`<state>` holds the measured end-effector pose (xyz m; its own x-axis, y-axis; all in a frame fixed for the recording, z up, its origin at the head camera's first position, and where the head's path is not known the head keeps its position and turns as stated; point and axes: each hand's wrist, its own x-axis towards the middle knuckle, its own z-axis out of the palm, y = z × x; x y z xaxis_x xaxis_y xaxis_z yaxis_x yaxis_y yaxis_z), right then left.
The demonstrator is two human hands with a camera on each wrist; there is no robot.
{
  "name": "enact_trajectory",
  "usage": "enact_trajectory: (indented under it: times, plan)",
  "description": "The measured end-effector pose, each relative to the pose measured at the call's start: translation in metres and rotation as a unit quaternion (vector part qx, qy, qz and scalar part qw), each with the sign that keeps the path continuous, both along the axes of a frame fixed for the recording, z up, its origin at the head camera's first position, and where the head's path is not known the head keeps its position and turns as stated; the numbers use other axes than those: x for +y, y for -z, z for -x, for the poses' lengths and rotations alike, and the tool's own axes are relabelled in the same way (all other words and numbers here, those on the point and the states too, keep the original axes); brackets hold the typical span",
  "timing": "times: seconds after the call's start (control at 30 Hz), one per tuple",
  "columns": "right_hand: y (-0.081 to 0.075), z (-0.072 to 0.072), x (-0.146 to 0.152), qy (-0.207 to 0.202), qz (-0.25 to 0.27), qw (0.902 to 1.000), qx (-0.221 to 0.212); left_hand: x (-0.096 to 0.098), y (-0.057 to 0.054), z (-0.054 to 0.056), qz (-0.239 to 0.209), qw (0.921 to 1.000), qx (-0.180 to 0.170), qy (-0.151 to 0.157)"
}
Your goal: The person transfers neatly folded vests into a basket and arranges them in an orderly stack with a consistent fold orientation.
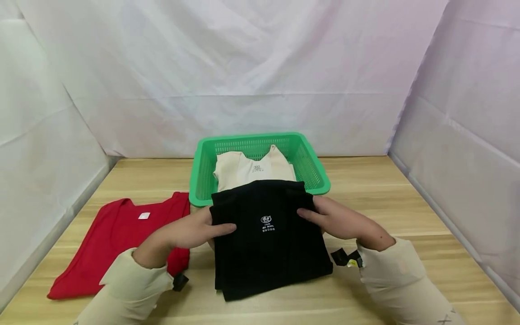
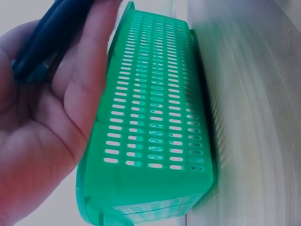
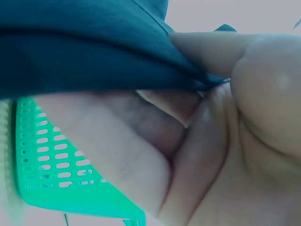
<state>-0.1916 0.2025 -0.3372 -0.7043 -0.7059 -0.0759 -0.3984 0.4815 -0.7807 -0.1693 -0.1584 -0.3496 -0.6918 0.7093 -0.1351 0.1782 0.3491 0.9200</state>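
Note:
Both hands hold a folded black shirt (image 1: 268,253) by its sides, just in front of the green basket. White print shows near its neckline, and its top edge overlaps the basket's front rim in the head view. My left hand (image 1: 203,228) grips the left edge, thumb on top and fingers beneath; the left wrist view shows the dark cloth (image 2: 51,35) between thumb and fingers. At the opposite edge my right hand (image 1: 339,219) pinches the cloth the same way, with its fingers under the fabric (image 3: 103,61) in the right wrist view.
The green plastic basket (image 1: 318,174) stands on the wooden table (image 1: 365,180) and contains a cream shirt (image 1: 233,169) with a printed neckline. A red shirt (image 1: 122,234) with a white label lies flat at the left. White cloth walls (image 1: 252,58) enclose the back and sides.

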Motion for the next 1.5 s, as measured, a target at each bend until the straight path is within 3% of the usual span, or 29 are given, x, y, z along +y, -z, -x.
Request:
enact_trajectory:
  times: [0.13, 0.3, 0.5, 0.8, 1.0, 1.23, 1.5]
  plan:
    - [-0.002, 0.003, -0.004, 0.03, -0.002, 0.9994, 0.02, -0.005, -0.004, -0.002, -0.011, 0.9992, 0.006, -0.037]
    - [-0.017, 0.014, -0.013, 0.063, 0.001, 0.9971, 0.042, -0.009, -0.015, 0.002, -0.037, 0.9944, 0.028, -0.095]
    - [-0.037, 0.03, -0.016, 0.074, -0.006, 0.9972, 0.014, -0.01, -0.032, 0.013, -0.028, 0.9904, 0.027, -0.133]
    - [-0.072, 0.063, -0.025, 0.081, -0.047, 0.9955, 0.014, -0.015, -0.067, 0.046, 0.028, 0.9842, 0.07, -0.16]
    - [-0.086, 0.089, -0.036, 0.083, -0.064, 0.994, 0.03, -0.017, -0.082, 0.072, 0.039, 0.9824, 0.077, -0.166]
    - [-0.092, 0.116, -0.05, 0.096, -0.08, 0.9919, 0.022, -0.014, -0.092, 0.097, 0.078, 0.9765, 0.094, -0.177]
    - [-0.092, 0.142, -0.066, 0.135, -0.115, 0.9842, 0.0, -0.009, -0.095, 0.134, 0.159, 0.9618, 0.123, -0.186]
